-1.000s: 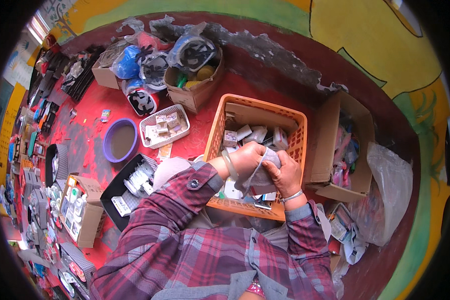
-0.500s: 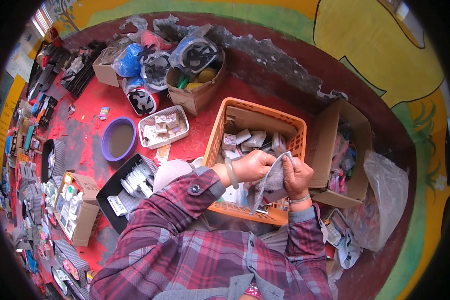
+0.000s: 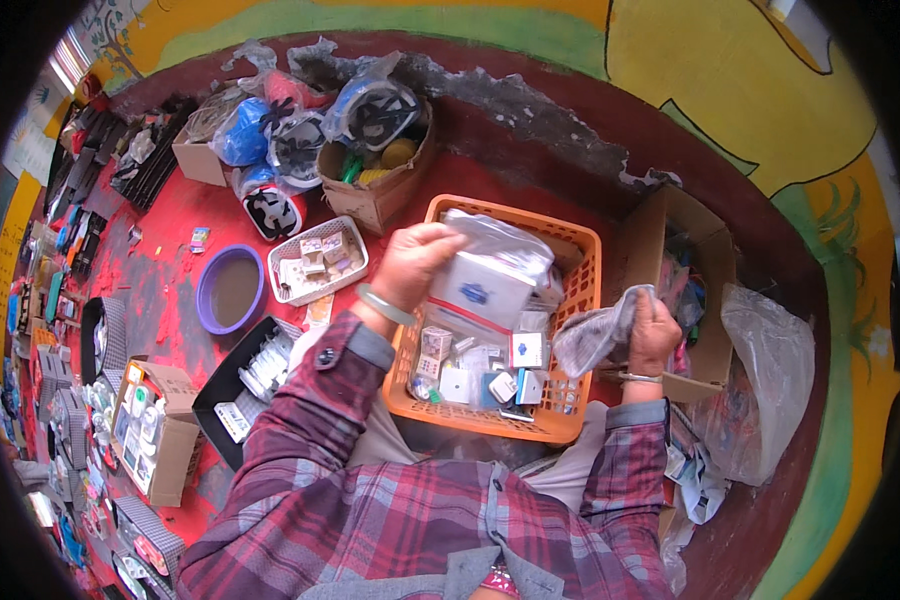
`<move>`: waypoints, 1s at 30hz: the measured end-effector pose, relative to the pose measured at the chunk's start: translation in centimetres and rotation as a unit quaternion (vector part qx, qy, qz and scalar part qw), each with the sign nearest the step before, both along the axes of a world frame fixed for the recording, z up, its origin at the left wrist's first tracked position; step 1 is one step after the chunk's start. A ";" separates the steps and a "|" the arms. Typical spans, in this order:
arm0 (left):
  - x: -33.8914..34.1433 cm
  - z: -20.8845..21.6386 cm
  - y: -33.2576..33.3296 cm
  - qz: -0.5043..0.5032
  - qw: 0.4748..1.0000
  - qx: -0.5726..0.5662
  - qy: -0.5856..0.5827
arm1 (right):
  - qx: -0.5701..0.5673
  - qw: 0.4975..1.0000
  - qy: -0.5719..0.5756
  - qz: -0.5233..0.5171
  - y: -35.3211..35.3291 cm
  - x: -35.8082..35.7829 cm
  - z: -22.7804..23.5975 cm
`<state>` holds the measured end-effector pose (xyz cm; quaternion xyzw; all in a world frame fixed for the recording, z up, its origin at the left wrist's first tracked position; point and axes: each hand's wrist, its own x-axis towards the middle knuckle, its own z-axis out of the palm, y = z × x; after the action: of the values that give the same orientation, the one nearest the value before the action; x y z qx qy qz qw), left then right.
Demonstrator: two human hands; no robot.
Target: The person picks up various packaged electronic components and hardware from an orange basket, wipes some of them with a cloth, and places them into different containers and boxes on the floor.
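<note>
My left hand (image 3: 412, 268) pinches the edge of a clear plastic bag (image 3: 500, 245) over the far left part of an orange plastic basket (image 3: 490, 427). Through the bag a white box (image 3: 482, 292) shows, with a red strip across its near side. To the right of the basket, my right hand (image 3: 654, 338) grips a grey cloth (image 3: 592, 338) that hangs over the basket's right rim. Inside the basket's near half lie several small items, among them a patterned little box (image 3: 435, 343) and a white earphone-style case (image 3: 502, 387).
An open cardboard box (image 3: 705, 365) stands right of the basket, beside a clear plastic sheet (image 3: 768, 390). On the left are a white tray (image 3: 355, 272), a purple basin (image 3: 258, 318) of murky water and a black bin (image 3: 210, 405). Bagged helmets (image 3: 380, 112) sit at the back.
My hands have parted. The left has let go of the cloth, moved left and taken the plastic bag; the right has carried the cloth rightward. More of the basket's contents now show.
</note>
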<state>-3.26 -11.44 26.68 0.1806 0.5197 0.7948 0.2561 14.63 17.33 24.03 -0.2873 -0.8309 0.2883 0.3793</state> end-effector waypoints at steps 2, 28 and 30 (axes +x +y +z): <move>-0.3 0.0 -0.7 0.003 0.996 0.056 -0.070 | -0.163 0.985 0.045 -0.029 2.4 1.1 -0.9; 4.0 -3.8 4.4 -0.207 0.948 -0.168 0.172 | -0.304 0.850 -0.107 0.417 -9.1 -2.6 -0.5; 4.3 -3.7 4.3 -0.152 0.940 -0.185 0.244 | -0.149 0.904 -0.102 0.387 -9.5 -2.8 0.0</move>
<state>1.04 -7.09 22.99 0.3953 0.6705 0.5679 0.2677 11.87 7.81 24.04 -0.0248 -0.8584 0.5018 0.1036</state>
